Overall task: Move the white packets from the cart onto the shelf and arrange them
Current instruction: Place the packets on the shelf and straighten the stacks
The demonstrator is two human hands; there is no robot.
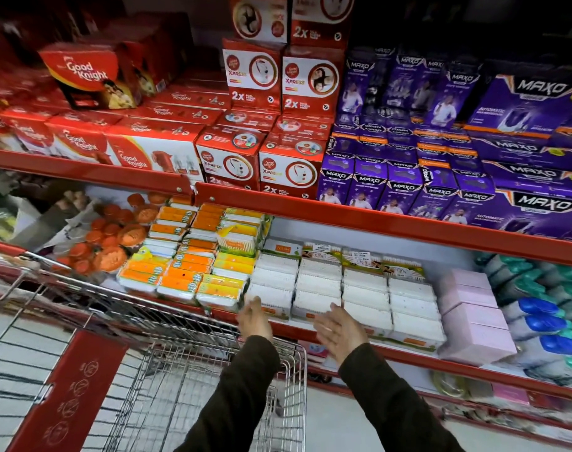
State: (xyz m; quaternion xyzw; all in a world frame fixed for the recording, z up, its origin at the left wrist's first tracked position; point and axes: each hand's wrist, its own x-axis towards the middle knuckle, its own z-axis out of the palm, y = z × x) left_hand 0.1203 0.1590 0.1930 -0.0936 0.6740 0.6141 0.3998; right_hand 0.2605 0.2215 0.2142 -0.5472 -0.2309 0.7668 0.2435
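Several white packets (343, 288) lie in neat rows on the middle shelf (392, 355), which has a red front lip. My left hand (253, 318) is held flat with fingers apart at the front left corner of the rows, at the nearest packet's edge. My right hand (338, 327) hovers open in front of the second row and holds nothing. Both arms wear dark sleeves. The wire cart (186, 370) stands below my hands at the lower left; its basket shows no packets.
Orange and yellow packets (193, 262) are stacked left of the white ones, pink boxes (473, 311) to the right, then blue-capped bottles (545, 321). Red boxes (147, 148) and purple boxes (441, 177) fill the shelf above. The cart's red handle panel (72, 393) sits near me.
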